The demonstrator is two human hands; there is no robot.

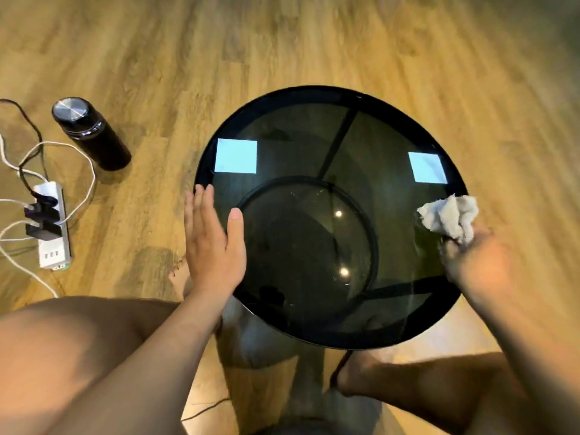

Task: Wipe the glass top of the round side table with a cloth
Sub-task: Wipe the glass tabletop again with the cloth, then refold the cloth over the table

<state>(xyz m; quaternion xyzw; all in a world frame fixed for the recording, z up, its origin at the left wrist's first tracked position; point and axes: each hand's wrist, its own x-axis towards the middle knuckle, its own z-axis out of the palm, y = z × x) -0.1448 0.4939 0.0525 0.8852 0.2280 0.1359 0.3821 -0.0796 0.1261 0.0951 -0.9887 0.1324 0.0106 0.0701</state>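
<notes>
The round side table [284, 98] has a dark glass top in a black rim and fills the middle of the head view. Ceiling lights reflect in the glass. My left hand [213, 243] lies flat on the table's left edge, fingers together and thumb spread onto the glass. My right hand [470, 255], blurred, is over the right edge and grips a crumpled grey-white cloth [448, 216]. The cloth sticks out above the fingers over the glass near the right rim.
A black flask [91, 131] stands on the wooden floor to the left. A white power strip [51, 224] with plugs and trailing cables lies further left. My bare legs and feet flank the table's near side.
</notes>
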